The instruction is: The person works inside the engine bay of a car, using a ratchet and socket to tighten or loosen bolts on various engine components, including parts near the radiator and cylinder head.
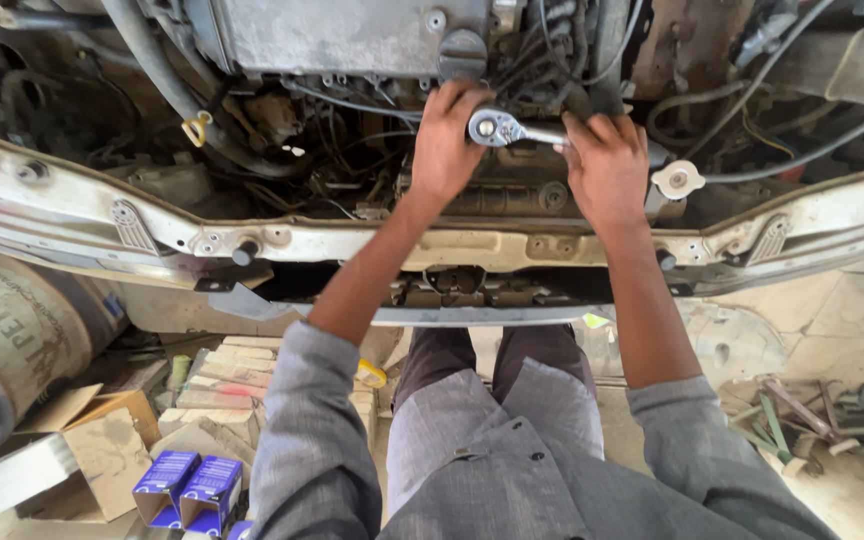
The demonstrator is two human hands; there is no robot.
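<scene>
Chrome ratchet wrench (508, 129) — round-headed, shiny — held by both hands.

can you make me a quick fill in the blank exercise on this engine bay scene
1. The right hand grips the handle of a shiny metal ____ wrench.
2. The left hand rests beside the wrench's round ____.
3. Two small blue cardboard boxes lie at the lower ____ of the view.
4. A yellow ring-shaped dipstick handle sits to the ____ of both hands.

Missing words: ratchet; head; left; left

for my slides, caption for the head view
Left hand steadies the ratchet wrench head, right hand grips its handle.
</scene>
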